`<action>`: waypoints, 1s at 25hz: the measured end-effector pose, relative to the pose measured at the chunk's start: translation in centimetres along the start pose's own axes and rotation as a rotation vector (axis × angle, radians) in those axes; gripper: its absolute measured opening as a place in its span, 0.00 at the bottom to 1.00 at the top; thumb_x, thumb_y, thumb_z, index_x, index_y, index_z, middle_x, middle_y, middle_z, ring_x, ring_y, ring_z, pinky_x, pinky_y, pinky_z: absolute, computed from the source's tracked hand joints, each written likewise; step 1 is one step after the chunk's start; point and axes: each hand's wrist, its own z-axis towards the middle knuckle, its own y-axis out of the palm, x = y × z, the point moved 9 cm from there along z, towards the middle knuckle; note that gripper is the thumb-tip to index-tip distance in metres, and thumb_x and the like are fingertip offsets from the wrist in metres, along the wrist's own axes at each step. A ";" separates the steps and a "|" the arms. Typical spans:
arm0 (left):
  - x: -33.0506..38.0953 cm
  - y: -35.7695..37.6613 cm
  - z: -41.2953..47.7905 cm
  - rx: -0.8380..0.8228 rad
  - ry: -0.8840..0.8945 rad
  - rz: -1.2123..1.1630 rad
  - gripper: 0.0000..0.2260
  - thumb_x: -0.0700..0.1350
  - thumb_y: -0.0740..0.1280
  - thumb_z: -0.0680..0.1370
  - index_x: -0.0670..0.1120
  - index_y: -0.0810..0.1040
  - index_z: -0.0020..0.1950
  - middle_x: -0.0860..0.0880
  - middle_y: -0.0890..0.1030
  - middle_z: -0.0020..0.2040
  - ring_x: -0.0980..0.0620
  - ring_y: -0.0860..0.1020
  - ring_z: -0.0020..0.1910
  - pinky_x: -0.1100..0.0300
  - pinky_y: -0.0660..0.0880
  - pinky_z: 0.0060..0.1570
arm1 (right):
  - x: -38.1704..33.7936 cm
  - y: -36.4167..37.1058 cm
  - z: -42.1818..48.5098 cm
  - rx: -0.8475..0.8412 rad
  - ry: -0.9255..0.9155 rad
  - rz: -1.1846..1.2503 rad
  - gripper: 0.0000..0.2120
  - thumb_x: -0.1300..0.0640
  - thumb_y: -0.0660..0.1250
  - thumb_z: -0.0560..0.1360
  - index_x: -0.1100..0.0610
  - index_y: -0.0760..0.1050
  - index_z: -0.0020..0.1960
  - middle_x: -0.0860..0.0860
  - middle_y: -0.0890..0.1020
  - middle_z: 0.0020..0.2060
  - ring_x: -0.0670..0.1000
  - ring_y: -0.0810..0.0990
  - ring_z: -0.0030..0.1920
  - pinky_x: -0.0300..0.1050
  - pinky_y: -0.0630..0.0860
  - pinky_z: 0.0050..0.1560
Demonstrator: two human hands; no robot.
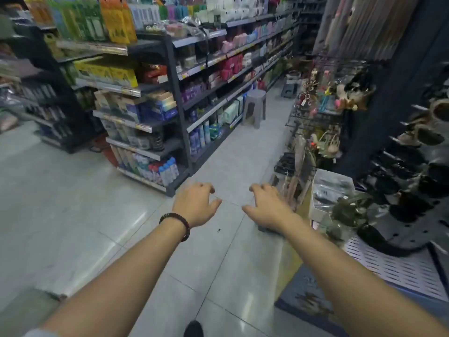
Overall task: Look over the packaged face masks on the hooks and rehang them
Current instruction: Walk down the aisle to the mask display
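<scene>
Both my hands hang empty over the aisle floor (73,203), left hand (194,205) and right hand (268,206) with fingers spread; dark packaged masks (405,210) hang on the pegboard hooks (413,107) beside my right arm, so I should probably turn right first.

packaged face masks (410,203) | dark, blurred | hanging on pegboard hooks (398,139) | far right of aisle

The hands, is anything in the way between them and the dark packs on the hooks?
Nothing visible blocks them. The left hand and right hand are both empty and open over the floor, and the dark packs hang on the pegboard further right, with only open air between. Whether those are the masks is too blurry to tell.
</scene>
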 end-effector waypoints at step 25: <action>-4.8 9.5 59.9 -0.254 0.075 0.106 0.21 0.63 0.63 0.84 0.53 0.74 0.72 0.45 0.79 0.68 0.39 0.78 0.65 0.44 0.75 0.62 | 11.8 0.5 59.0 -0.232 0.088 -0.143 0.35 0.32 0.58 0.83 0.55 0.66 0.80 0.57 0.72 0.75 0.62 0.70 0.76 0.63 0.69 0.74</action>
